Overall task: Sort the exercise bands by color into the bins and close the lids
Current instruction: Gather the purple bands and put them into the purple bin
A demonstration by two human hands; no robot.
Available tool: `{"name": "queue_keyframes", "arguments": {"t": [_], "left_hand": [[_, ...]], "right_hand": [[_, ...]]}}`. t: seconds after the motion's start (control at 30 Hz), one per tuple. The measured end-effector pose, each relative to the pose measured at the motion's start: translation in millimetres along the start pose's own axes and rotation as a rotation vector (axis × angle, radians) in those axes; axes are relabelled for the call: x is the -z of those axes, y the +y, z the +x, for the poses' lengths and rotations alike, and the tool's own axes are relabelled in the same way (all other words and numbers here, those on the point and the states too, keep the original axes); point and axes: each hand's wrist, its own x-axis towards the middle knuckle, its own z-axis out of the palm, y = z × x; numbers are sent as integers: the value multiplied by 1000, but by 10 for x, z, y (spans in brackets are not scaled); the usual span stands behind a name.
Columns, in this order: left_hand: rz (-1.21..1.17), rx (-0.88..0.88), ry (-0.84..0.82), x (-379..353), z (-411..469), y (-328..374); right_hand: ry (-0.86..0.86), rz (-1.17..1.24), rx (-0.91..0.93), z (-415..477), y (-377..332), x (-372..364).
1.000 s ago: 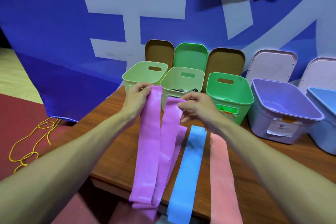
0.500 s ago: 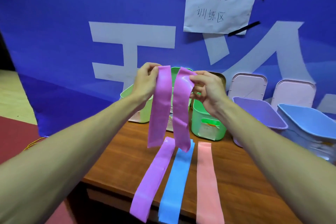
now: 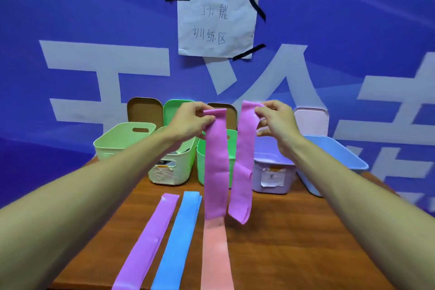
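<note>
Both hands are raised above the tabletop [image 3: 294, 242], and each pinches a top end of the purple band [image 3: 215, 160] between thumb and curled fingers. The left hand [image 3: 188, 122] holds one length and the right hand [image 3: 275, 122] holds the other. The two lengths hang straight down side by side, long axis vertical, with their lower ends just clear of the wood. Whether they join behind cannot be told.

What matters is where the matching bin lies. The lilac bin [image 3: 259, 183] stands beyond the band and a little to its right, directly under the right hand, with its mouth open. The left length hangs in front of the green bin [image 3: 200, 167] instead. So the right hand is the nearer one. The likely move is a short carry away from the body and to the right, then a lowering, with the left hand following across.

Hanging at full length, the band would probably drape over the near rim — it may need gathering first.

A second purple band [image 3: 150, 238], a blue band [image 3: 179, 238] and a pink band [image 3: 216, 254] lie flat on the tabletop, not yet sorted.
</note>
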Motion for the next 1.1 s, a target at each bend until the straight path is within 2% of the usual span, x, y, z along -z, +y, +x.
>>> {"name": "queue_keyframes", "arguments": {"t": [0.43, 0.63, 0.73, 0.87, 0.93, 1.1], "left_hand": [[-250, -29, 39, -925, 1085, 618], [-273, -9, 138, -1276, 1539, 379], [-316, 98, 93, -1476, 1585, 53], [-33, 183, -193, -1639, 1396, -387], [15, 105, -237, -1596, 1233, -490], [28, -98, -136, -1131, 757, -632]], "right_hand": [[299, -52, 166, 1028, -281, 851], [339, -48, 198, 1413, -111, 938], [267, -52, 70, 1471, 217, 914], [15, -216, -220, 1374, 765, 906], [-53, -320, -248, 1266, 937, 914], [-198, -447, -215, 952, 1108, 769]]}}
